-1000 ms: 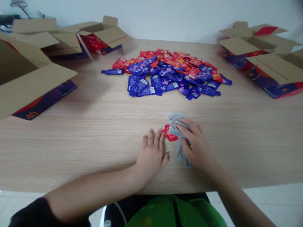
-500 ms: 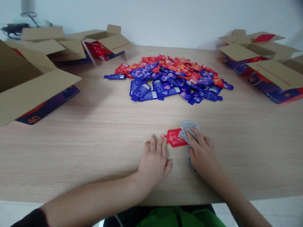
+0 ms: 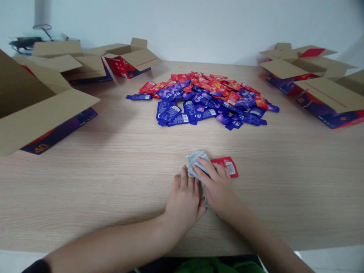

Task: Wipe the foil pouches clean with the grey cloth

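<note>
A red packet lies flat on the table, its right end with a white label showing and its left part covered. My right hand presses a folded grey cloth over the packet's left part. My left hand rests palm down, fingers stretched out on the table, its fingertips beside the cloth. Whether those fingertips touch the packet is hidden. Behind the hands sits a pile of red and blue packets.
Open cardboard boxes stand at the left, the nearest a large box, with others behind it. Two more open boxes are at the right. A wall rises behind the wooden table.
My right hand has slid left with the cloth, from the packet's right part to its left end near my left fingers. The packet's right end is now uncovered. My left hand has barely moved.
</note>
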Tool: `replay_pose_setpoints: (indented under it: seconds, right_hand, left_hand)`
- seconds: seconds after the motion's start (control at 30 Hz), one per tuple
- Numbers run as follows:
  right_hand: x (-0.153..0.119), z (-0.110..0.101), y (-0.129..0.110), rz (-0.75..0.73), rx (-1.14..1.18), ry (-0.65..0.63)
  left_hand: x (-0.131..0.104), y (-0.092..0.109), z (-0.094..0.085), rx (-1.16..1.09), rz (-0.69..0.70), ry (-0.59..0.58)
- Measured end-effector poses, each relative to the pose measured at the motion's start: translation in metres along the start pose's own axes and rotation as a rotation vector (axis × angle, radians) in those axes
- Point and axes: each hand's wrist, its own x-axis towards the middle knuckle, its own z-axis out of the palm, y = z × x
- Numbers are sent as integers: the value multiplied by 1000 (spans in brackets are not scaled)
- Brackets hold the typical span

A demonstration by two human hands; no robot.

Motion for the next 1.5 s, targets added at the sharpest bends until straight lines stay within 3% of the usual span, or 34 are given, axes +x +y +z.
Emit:
replay_pose_setpoints:
  seconds: [0.1,0.27,0.4,0.5,0.63,0.8,0.9,1.2,1.33,1.4,1.5]
  right_hand:
    - [-6,2,5,51,-93,-25]
    - [-34,-5,39,182,-246,57]
    - [-50,-11,65,254,-276,64]
    - [-47,-18,75,280,-231,99]
    - [-31,-24,55,199,-93,152]
    - [-25,-15,21,-26,-74,-30]
    - [-34,-16,27,23,-103,-59]
    - [-61,-31,74,228,-80,8]
    - [-57,-35,65,202,-22,68]
    - [-52,-34,51,124,25,92]
    - [-45,-28,31,-40,46,25]
  left_hand:
    - [0,0,3,14,-12,43]
    - [-2,0,9,29,-13,102]
    - [-2,0,11,30,-23,106]
    - [-1,0,10,22,-29,98]
    - [-1,0,7,20,-28,92]
    - [-1,-2,4,34,-11,81]
    - [0,-2,3,49,-6,76]
    - [2,0,2,60,-7,37]
    - [3,0,1,57,-14,33]
    - [3,0,1,60,-12,34]
    - [3,-1,0,71,-6,31]
